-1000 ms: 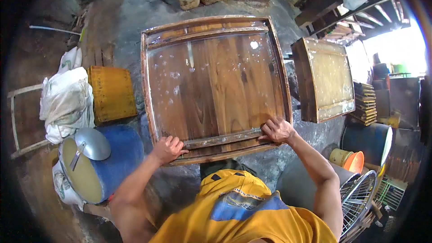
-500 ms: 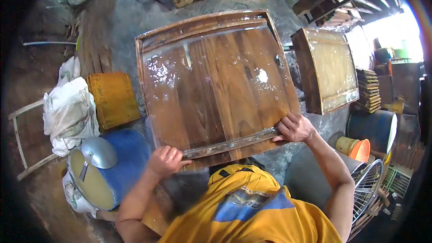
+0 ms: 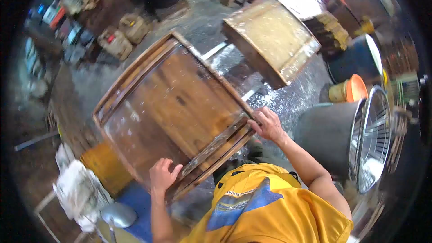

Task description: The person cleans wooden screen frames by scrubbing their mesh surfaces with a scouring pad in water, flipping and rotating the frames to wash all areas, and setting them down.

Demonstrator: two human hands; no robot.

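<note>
Wooden tray: hands spread wide, likely for balance.
Left hand: half-open, grip unclear.
Right hand: curled, gripping near corner.

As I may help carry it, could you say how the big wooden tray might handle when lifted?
The tray will probably be stiff, given its wooden boards and rim. Its wet shine suggests slipperiness, and its breadth may let it tip if lifted off-centre.
</note>
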